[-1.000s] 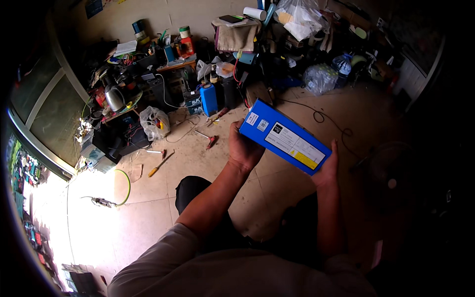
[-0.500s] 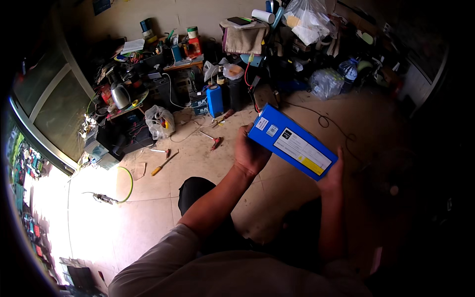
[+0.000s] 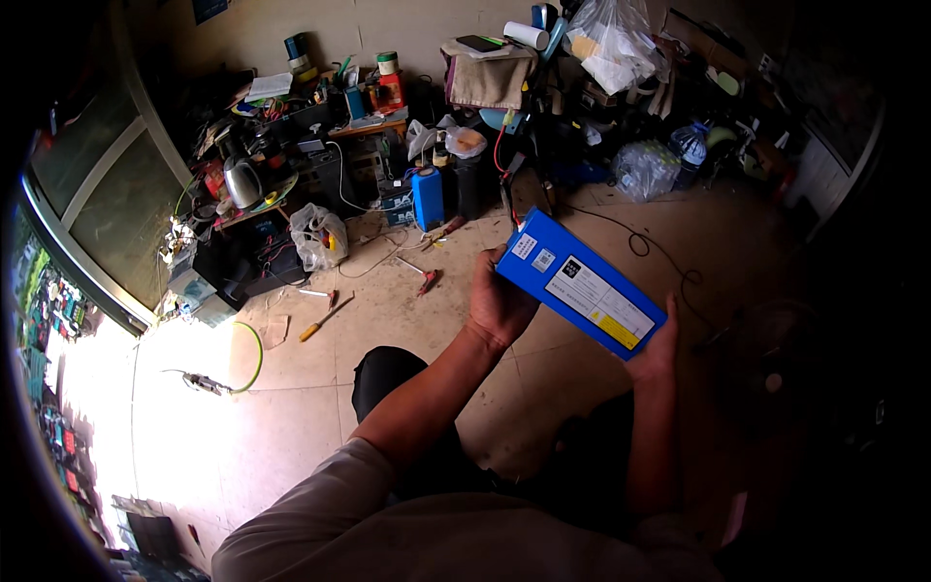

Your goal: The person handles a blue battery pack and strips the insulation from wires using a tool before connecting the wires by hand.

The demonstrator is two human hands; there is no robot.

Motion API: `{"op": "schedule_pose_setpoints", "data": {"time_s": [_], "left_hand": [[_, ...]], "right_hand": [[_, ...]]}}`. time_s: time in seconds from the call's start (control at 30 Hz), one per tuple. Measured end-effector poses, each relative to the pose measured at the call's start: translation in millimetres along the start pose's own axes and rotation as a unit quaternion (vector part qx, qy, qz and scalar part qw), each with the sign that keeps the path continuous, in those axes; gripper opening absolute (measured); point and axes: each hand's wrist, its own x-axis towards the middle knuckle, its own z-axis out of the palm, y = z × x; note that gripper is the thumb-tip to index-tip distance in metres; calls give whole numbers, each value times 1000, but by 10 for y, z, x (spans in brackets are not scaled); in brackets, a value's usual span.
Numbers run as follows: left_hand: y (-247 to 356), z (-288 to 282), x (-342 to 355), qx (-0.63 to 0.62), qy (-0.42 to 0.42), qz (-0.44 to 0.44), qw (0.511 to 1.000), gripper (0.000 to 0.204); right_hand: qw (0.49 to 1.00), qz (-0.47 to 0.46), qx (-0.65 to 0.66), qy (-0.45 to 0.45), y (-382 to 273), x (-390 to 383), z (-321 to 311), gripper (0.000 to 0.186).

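Observation:
Between my two hands is a blue rectangular battery pack [image 3: 580, 279], tilted so that its labelled face points up at me. White, black and yellow labels cover that face, and red and black leads [image 3: 506, 184] run from its far left end. My left hand [image 3: 499, 306] grips the pack's left end from beneath, with the fingers mostly hidden behind it. Closed round the near right corner, my right hand [image 3: 658, 347] steadies the other end. Below the pack shows my dark-clothed knee [image 3: 386, 373].
On the tiled floor lie a yellow-handled screwdriver [image 3: 326, 320], two red-handled tools [image 3: 427, 279] and a tool with a green hose [image 3: 206, 384]. Another blue pack [image 3: 427, 199] stands by a cluttered bench. A black cable [image 3: 642, 244] curls along the floor beyond my right hand.
The battery pack and both hands sit very slightly further right and lower in the picture. The background has shifted a little the same way. My grip looks the same.

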Motion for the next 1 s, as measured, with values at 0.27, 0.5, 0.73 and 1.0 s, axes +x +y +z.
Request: {"op": "schedule_pose_setpoints", "data": {"time_s": [0.27, 0.5, 0.73, 1.0], "left_hand": [[22, 40, -20, -3, 10, -14, 1000, 30], [-3, -15, -21, 18, -52, 16, 998, 34], [16, -143, 62, 8, 11, 3, 1000, 48], [-67, -105, 29, 39, 47, 29, 998, 88]], "right_hand": [[1000, 16, 12, 0, 39, 50, -57, 86], [998, 18, 54, -9, 55, 58, -112, 77], [998, -38, 36, -39, 98, 54, -60, 74], [997, -36, 24, -60, 165, 74, -146, 75]]}}
